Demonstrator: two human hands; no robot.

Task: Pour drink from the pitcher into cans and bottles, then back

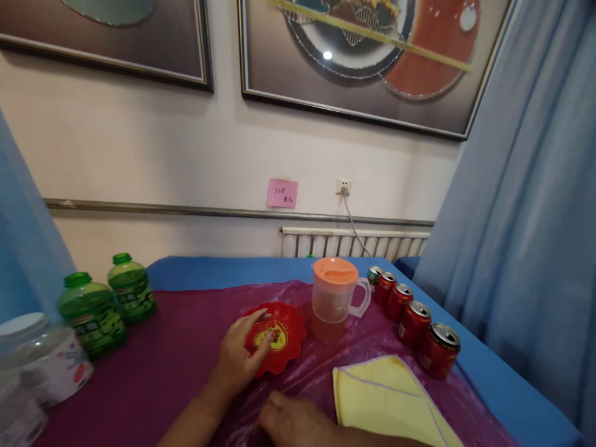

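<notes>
My left hand (239, 360) rests on the near left part of a red scalloped plate (284, 332), thumb and fingers pinching its rim. My right hand (295, 422) lies low at the bottom edge on the purple plastic sheet (177, 360), fingers curled under, and what it holds, if anything, is hidden. Just right of the plate stands a clear pitcher (333, 304) with an orange lid and a little orange liquid. A folded yellow cloth (386, 397) lies right of my right hand.
Several red drink cans (414, 323) line the table's right side. Two green bottles (109, 304) stand at the left, with clear plastic jars (37, 360) nearer me. Blue curtains hang at both sides. A radiator and wall socket sit behind the table.
</notes>
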